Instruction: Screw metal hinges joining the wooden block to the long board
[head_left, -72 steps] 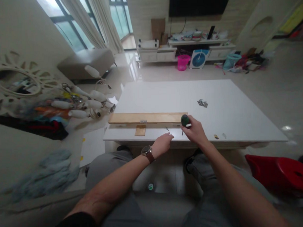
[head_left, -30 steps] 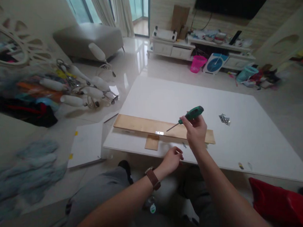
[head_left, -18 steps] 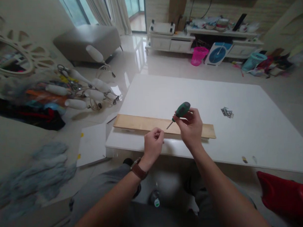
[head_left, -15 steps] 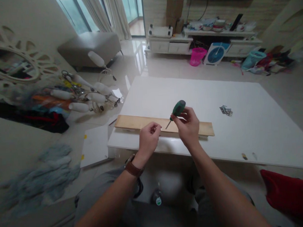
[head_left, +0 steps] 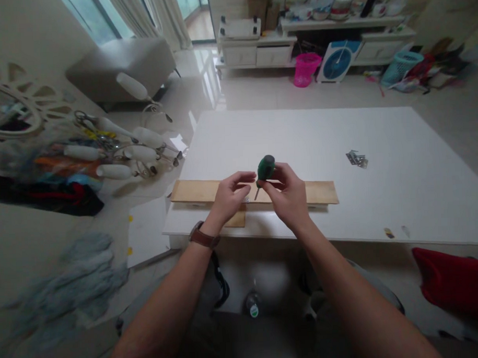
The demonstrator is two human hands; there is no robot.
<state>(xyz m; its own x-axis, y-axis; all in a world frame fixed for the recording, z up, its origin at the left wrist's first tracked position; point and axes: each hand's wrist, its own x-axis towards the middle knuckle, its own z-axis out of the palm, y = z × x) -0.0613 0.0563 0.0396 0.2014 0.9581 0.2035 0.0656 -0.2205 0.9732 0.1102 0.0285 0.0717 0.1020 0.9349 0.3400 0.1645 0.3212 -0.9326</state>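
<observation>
The right hand (head_left: 290, 197) grips a green screwdriver (head_left: 266, 169) over a board (head_left: 321, 192). The left hand (head_left: 227, 196) curls nearby, fingers parted.

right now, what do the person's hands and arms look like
The left hand and right hand are both ungloved. A brown-strapped wristwatch is worn on the left, nothing on the right. Both forearms are bare, with no sleeves in view.

A pink basket (head_left: 305, 72) stands beside a blue-and-white fan (head_left: 337, 62).
</observation>
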